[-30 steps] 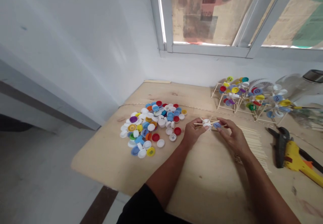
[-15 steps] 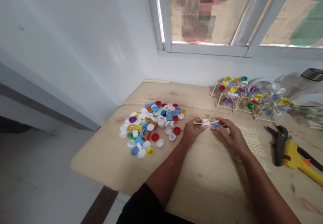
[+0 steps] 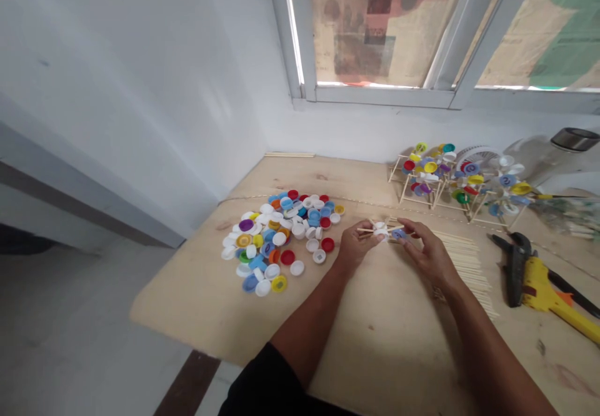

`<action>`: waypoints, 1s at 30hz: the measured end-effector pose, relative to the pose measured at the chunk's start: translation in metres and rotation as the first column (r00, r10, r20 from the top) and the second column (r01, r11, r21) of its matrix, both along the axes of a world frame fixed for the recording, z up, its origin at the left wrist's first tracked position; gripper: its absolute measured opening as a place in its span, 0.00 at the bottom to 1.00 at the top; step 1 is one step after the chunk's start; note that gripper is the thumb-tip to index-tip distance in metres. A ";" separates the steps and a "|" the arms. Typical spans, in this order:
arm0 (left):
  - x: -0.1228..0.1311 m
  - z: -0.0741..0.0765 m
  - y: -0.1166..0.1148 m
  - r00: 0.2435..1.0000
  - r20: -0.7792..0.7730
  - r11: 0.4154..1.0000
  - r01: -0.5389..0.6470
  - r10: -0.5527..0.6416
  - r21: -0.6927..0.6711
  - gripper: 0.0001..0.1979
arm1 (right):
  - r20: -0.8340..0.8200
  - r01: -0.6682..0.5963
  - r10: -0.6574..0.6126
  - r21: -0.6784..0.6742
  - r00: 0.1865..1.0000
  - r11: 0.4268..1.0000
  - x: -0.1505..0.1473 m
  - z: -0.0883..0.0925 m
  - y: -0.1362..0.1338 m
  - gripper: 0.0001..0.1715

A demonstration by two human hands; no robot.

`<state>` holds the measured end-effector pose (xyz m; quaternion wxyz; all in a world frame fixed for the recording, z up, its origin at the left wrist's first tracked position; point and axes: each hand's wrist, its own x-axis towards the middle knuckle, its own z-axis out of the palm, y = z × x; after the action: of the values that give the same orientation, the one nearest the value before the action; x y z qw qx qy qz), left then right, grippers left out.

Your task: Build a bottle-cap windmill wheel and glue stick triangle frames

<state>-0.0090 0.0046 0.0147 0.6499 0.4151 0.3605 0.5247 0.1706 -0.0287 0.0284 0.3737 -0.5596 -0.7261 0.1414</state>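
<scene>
Loose bottle caps heaped on worktop. White hub pinched by left hand above worktop, other visible sticks uncapped; blue cap pinched beside hub by right hand, bond unclear. Capped wheels seemingly finished, stood behind; loose sticks laid out; glue gun rested rightmost.
</scene>
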 end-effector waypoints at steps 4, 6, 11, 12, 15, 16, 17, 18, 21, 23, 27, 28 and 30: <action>0.000 -0.001 0.000 1.000 0.007 1.000 0.005 -0.005 0.002 0.17 | -0.008 0.017 -0.017 -0.001 1.000 1.000 -0.001 -0.001 0.000 0.25; -0.002 -0.002 0.001 1.000 0.002 1.000 0.006 -0.006 -0.004 0.17 | -0.034 0.019 -0.018 0.010 0.999 1.000 -0.002 0.001 0.000 0.25; -0.003 -0.007 0.003 0.994 0.080 0.996 -0.079 0.081 -0.028 0.15 | -0.168 0.072 -0.069 0.016 0.983 0.997 -0.008 0.010 -0.005 0.25; -0.003 -0.008 0.004 0.990 0.106 0.996 -0.086 0.089 -0.035 0.16 | -0.194 0.102 -0.098 0.009 0.976 0.995 -0.009 0.012 -0.006 0.24; -0.001 -0.007 0.004 0.982 0.169 0.995 -0.071 0.081 -0.067 0.16 | -0.240 0.137 -0.137 -0.018 0.961 0.990 -0.013 0.016 -0.009 0.22; -0.001 -0.006 0.004 0.981 0.177 0.995 -0.070 0.083 -0.077 0.16 | -0.248 0.133 -0.134 -0.023 0.959 0.991 -0.014 0.016 -0.009 0.21; 0.000 -0.005 0.004 0.981 0.177 0.994 -0.068 0.083 -0.087 0.16 | -0.252 0.129 -0.131 -0.024 0.959 0.991 -0.015 0.016 -0.009 0.21; 0.000 -0.005 0.004 0.981 0.173 0.993 -0.068 0.083 -0.094 0.16 | -0.254 0.126 -0.128 -0.022 0.959 0.992 -0.016 0.015 -0.009 0.21; 0.001 -0.003 0.003 0.983 0.163 0.993 -0.066 0.082 -0.101 0.16 | -0.249 0.124 -0.123 -0.010 0.961 0.992 -0.017 0.012 -0.008 0.20; 0.001 -0.003 0.003 0.981 0.165 0.991 -0.080 0.097 -0.107 0.16 | -0.246 0.120 -0.118 -0.009 0.962 0.993 -0.017 0.010 -0.007 0.20; 0.001 -0.003 0.002 0.978 0.182 0.991 -0.089 0.107 -0.105 0.16 | -0.251 0.108 -0.109 -0.018 0.962 0.994 -0.017 0.009 -0.007 0.20; 0.001 -0.004 0.002 0.977 0.186 0.992 -0.084 0.101 -0.097 0.16 | -0.252 0.104 -0.107 -0.025 0.962 0.994 -0.017 0.010 -0.008 0.20; 0.000 -0.005 0.002 0.978 0.188 0.994 -0.075 0.089 -0.079 0.16 | -0.255 0.093 -0.101 -0.044 0.962 0.995 -0.018 0.011 -0.008 0.20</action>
<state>-0.0089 0.0061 0.0095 0.6738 0.3237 0.3317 0.5754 0.1524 -0.0372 0.0398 0.4620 -0.5773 -0.6410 0.2058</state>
